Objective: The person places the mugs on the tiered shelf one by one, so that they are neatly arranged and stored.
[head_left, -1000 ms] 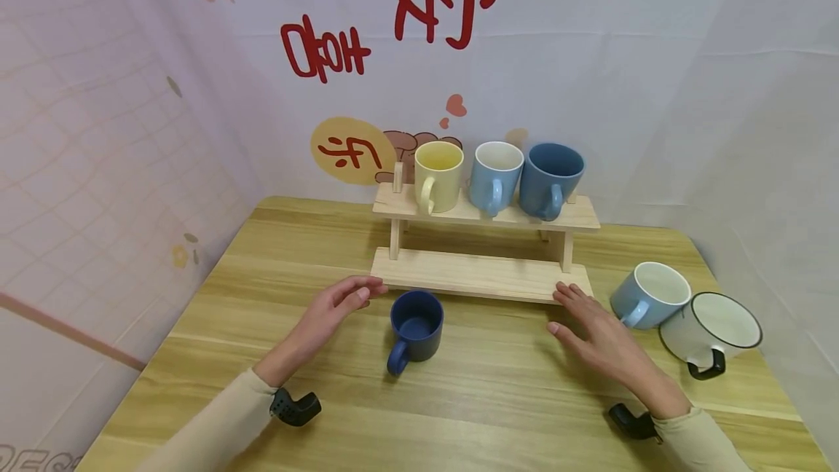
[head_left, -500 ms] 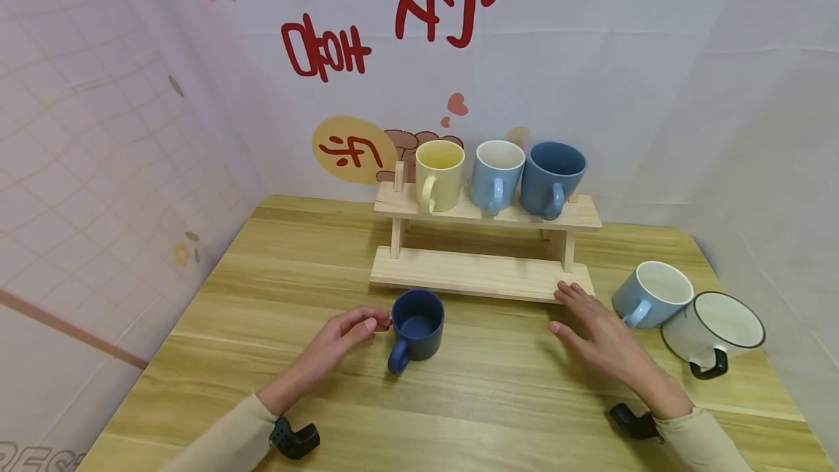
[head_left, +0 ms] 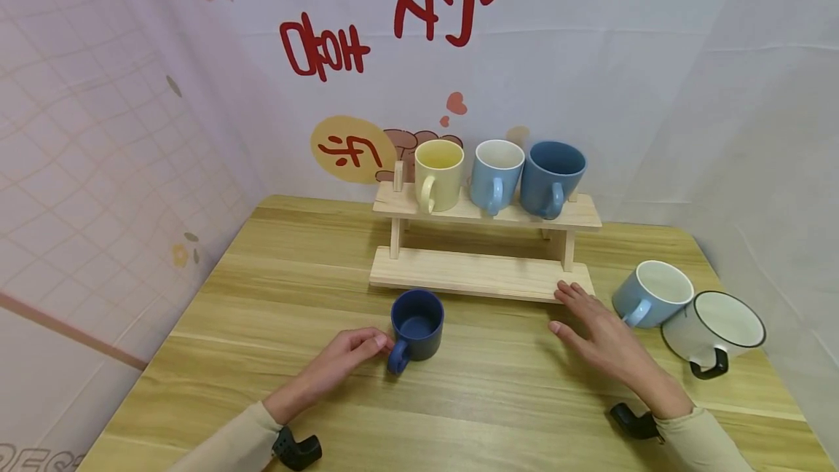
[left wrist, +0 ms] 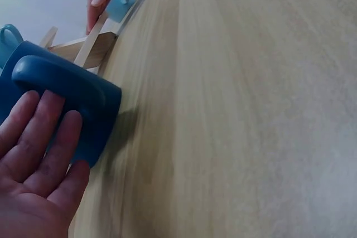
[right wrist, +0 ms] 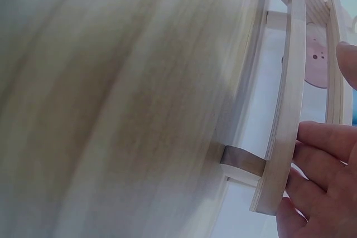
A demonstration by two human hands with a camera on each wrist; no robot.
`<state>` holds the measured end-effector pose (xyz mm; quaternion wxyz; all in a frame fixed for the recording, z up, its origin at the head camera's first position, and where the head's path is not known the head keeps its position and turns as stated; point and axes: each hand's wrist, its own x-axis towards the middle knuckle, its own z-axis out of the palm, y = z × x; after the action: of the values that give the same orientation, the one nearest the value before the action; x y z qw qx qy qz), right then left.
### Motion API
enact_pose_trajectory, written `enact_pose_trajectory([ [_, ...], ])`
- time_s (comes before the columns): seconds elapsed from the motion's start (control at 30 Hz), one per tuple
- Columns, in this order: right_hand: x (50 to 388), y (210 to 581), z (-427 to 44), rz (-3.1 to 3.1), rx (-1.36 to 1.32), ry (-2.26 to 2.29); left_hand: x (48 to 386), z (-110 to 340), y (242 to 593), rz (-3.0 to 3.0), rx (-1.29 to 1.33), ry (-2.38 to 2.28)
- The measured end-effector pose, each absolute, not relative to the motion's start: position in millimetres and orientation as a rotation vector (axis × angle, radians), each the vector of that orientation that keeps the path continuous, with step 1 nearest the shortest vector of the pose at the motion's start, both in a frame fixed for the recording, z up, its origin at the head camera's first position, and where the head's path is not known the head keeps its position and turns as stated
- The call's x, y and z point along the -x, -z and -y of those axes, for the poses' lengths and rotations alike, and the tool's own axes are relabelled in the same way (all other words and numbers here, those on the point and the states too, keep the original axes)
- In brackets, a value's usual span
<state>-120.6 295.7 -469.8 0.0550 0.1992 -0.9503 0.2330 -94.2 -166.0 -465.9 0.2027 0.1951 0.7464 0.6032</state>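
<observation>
A navy blue mug (head_left: pixel 419 326) stands upright on the table in front of a two-tier wooden shelf (head_left: pixel 485 275), its handle toward the person. My left hand (head_left: pixel 341 359) is at the mug's left, fingertips close to the handle; in the left wrist view the fingers (left wrist: pixel 44 143) reach to the handle without curling round it. Whether they touch is hard to tell. My right hand (head_left: pixel 603 337) lies with spread fingers at the lower board's front right corner. In the right wrist view its fingertips (right wrist: pixel 304 160) rest against the board's edge.
On the upper board stand a yellow mug (head_left: pixel 439 181), a light blue mug (head_left: pixel 496 177) and a darker blue mug (head_left: pixel 552 181). Right of the right hand, another light blue mug (head_left: pixel 652 296) and a white mug (head_left: pixel 711 326) with black rim and handle stand close together.
My left hand has come down and toward the person, from beside the shelf's left front corner to the navy mug's handle. The right hand and the mugs have stayed put.
</observation>
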Motion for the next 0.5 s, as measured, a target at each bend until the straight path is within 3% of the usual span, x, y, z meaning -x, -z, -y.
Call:
enact_pose_trajectory([
  [0.5, 121, 471, -297, 2.882, -0.610, -0.718, 94, 150, 469, -1.955, -0.557, -1.688],
])
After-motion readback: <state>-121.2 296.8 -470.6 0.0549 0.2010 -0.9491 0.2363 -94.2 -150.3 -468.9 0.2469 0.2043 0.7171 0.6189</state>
